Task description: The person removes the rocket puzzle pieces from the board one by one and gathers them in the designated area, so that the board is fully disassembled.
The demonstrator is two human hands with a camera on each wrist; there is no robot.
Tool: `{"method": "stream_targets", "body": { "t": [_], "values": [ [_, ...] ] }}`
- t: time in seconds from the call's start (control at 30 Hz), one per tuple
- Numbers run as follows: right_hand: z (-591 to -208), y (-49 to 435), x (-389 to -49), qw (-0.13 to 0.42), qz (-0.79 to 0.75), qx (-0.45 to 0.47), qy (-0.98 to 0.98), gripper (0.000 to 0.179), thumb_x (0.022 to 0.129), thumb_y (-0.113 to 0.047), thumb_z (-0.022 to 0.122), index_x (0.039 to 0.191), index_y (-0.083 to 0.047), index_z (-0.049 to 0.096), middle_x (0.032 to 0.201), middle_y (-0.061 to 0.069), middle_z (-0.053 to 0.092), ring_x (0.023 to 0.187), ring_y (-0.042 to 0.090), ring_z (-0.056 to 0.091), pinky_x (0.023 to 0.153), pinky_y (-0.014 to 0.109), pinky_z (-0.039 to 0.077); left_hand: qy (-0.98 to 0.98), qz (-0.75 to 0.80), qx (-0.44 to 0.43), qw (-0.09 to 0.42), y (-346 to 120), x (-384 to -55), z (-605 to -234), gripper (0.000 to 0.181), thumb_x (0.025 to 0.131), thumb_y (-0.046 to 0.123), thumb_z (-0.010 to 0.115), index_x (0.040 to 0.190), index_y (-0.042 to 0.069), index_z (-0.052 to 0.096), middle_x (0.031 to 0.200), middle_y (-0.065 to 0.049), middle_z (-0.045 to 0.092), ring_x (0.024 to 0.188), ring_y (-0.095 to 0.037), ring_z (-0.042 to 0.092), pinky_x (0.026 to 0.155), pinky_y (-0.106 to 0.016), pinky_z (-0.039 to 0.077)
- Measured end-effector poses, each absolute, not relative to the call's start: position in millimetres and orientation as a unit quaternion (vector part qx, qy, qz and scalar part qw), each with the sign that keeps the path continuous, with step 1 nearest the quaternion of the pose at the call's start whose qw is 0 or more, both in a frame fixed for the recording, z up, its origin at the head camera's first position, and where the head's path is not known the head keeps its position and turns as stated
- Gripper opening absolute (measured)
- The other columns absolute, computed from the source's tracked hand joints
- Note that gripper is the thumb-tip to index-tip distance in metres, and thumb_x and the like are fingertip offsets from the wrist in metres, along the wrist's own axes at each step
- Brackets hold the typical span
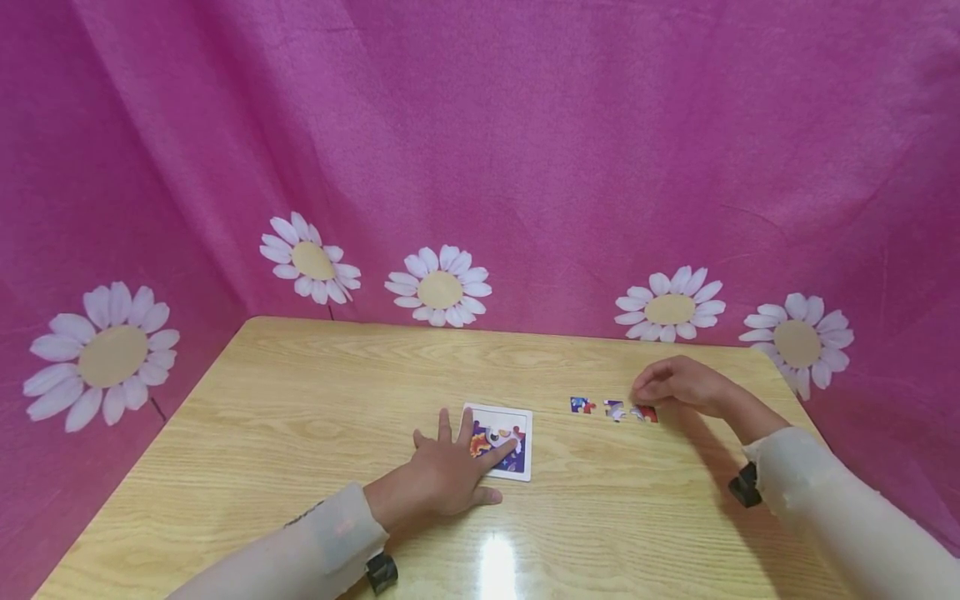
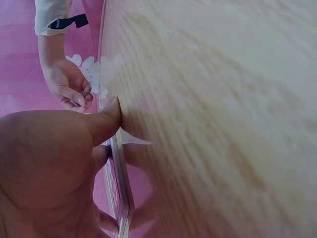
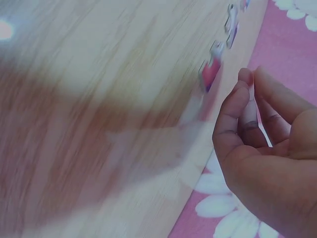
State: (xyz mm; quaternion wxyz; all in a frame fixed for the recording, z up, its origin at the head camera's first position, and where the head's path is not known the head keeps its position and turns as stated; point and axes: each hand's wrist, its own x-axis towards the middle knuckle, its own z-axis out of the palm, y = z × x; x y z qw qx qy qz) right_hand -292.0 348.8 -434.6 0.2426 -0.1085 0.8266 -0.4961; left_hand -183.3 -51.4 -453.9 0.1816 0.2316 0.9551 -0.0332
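Note:
My left hand (image 1: 446, 475) lies with spread fingers across a small white-framed jigsaw puzzle tray (image 1: 528, 450), partly filled with a purple and orange picture. The fingers hide its left part; the upper strip of the board is bare. In the left wrist view the thumb sits beside the tray's edge. My right hand (image 1: 682, 386) hovers over the table's far right, fingers loosely bent, with nothing seen between them. Just left of it lie a red-and-grey puzzle piece (image 3: 211, 71), a purple-and-white piece (image 1: 614, 410) and a blue-and-red piece (image 1: 582, 405), in a row.
The wooden table (image 1: 300, 433) ends at a pink curtain (image 1: 525, 167) printed with white daisies, which hangs behind it and along the sides. A bright reflection shows on the wood near the front. A dark strap (image 1: 745, 485) hangs below the right wrist.

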Motion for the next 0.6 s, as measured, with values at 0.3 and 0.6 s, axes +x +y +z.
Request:
{"method": "stream_targets", "body": {
  "t": [0.3, 0.6],
  "values": [
    [-438, 319, -292, 0.249, -0.505, -0.123, 0.817, 0.028, 0.099, -0.002, 0.066, 0.117, 0.018, 0.063, 0.099, 0.010, 0.072, 0.087, 0.014, 0.065, 0.077, 0.030, 0.058, 0.955, -0.030, 0.233, 0.182, -52, -184, -456, 0.075, 0.092, 0.079, 0.044, 0.159, 0.059, 0.015, 0.171, -0.023, 0.013, 0.151, -0.059, 0.013, 0.101, -0.082, 0.032],
    [-436, 287, -292, 0.258, -0.498, -0.141, 0.816, 0.025, 0.099, -0.005, 0.066, 0.114, 0.015, 0.065, 0.093, 0.010, 0.072, 0.078, 0.014, 0.063, 0.070, 0.029, 0.056, 0.955, -0.033, 0.229, 0.185, -51, -184, -455, 0.075, 0.092, 0.079, 0.044, 0.158, 0.060, 0.014, 0.171, -0.023, 0.012, 0.151, -0.058, 0.013, 0.102, -0.082, 0.032]
  ]
}}
